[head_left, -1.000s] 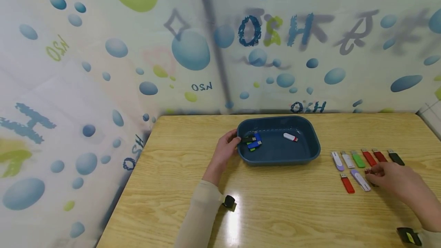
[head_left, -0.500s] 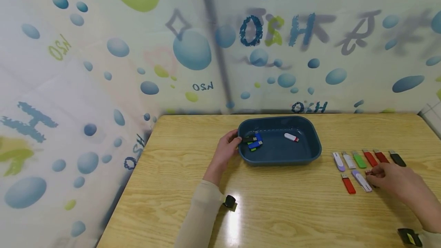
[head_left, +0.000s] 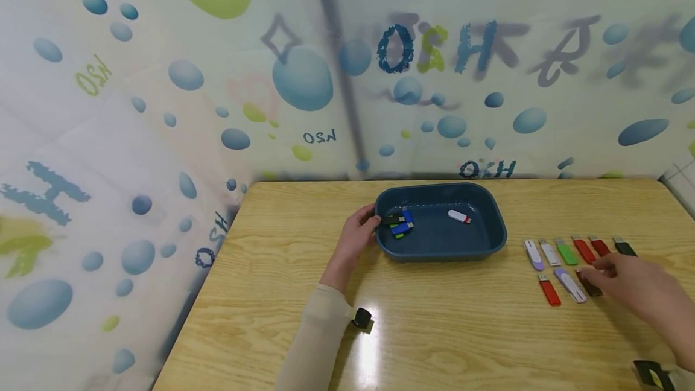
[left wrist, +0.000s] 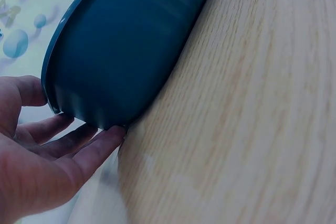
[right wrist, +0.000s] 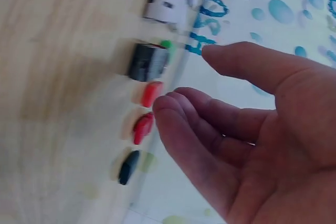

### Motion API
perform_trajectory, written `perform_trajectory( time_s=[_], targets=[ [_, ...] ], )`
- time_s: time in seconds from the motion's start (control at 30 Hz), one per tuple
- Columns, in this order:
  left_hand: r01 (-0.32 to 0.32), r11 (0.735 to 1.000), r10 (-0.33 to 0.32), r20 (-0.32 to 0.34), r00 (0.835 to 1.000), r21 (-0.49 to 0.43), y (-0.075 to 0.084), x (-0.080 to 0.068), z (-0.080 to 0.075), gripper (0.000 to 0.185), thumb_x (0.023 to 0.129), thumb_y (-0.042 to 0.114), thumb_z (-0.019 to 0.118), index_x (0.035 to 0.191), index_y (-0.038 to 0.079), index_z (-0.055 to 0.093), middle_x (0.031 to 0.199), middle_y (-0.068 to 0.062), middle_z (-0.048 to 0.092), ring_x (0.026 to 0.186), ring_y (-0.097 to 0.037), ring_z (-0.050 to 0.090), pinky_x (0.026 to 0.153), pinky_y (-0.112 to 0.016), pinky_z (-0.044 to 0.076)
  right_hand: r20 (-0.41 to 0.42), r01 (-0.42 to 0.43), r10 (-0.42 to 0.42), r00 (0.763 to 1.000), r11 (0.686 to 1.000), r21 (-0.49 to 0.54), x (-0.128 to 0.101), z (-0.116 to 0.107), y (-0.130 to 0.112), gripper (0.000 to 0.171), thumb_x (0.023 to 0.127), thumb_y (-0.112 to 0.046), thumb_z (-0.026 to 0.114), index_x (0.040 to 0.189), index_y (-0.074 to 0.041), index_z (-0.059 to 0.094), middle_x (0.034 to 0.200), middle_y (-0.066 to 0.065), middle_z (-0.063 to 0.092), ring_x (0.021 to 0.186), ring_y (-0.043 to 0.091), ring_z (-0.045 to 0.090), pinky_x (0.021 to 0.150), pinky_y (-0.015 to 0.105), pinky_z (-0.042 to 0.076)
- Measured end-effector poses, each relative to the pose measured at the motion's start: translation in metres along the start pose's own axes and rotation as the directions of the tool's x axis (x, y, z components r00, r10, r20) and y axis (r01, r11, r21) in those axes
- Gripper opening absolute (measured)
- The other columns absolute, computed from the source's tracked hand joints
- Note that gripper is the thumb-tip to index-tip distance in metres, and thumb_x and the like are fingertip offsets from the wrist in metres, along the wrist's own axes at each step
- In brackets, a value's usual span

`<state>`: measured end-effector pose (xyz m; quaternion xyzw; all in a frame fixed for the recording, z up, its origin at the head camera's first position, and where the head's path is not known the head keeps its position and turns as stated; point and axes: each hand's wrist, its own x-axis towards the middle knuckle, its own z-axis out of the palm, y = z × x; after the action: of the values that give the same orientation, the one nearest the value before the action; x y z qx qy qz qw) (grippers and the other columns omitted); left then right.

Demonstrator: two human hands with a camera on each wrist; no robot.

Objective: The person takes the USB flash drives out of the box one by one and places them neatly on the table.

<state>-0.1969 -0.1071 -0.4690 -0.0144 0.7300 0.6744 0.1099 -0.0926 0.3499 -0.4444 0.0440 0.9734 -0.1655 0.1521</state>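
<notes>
Wood counter [head_left: 434, 330] w/ bubble-print backdrop: left hand [head_left: 355, 237] grips blue tray [head_left: 491, 240] at its left rim. Right hand [head_left: 632, 285], fingers relaxed & empty, hovers just right of black USB stick [head_left: 589, 284] in the front row; prob. light, stiff, slick plastic, best pinched by its long sides.

Bright, even light; a white glare patch on the glossy light-wood table [head_left: 369, 343]; wrist views are blurred, the head view's edges bowed.

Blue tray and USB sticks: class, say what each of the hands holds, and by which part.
The left hand holds the blue tray by its left rim, thumb over the edge. The right hand holds nothing, open above the dark USB stick.
</notes>
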Motion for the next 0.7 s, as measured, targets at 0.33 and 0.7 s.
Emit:
perform_trajectory(
  time_s=[0.33,0.7],
  targets=[
    [-0.008,1.0,0.008,-0.018,1.0,-0.014,-0.001,0.0,0.0,0.044,0.107,0.014,0.052,0.15,0.002,0.052,0.149,-0.017,0.054,0.13,-0.032,0.055,0.103,-0.048,0.053,-0.257,0.136,-0.124,0.958,0.99,0.026,-0.016,-0.017,-0.049,0.037,0.101,-0.017,0.065,0.114,0.018,0.063,0.089,0.024,0.068,0.076,0.036,0.064,0.058,0.048,0.052],
    [-0.002,1.0,0.002,-0.017,1.0,-0.013,-0.001,0.001,0.001,0.044,0.107,0.014,0.053,0.15,0.002,0.052,0.147,-0.016,0.055,0.128,-0.03,0.056,0.101,-0.046,0.054,-0.349,0.322,-0.287,0.892,0.945,0.046,-0.006,-0.014,-0.116,0.037,0.1,-0.024,0.067,0.121,0.007,0.067,0.109,0.024,0.068,0.093,0.038,0.069,0.07,0.054,0.057]
  ],
)
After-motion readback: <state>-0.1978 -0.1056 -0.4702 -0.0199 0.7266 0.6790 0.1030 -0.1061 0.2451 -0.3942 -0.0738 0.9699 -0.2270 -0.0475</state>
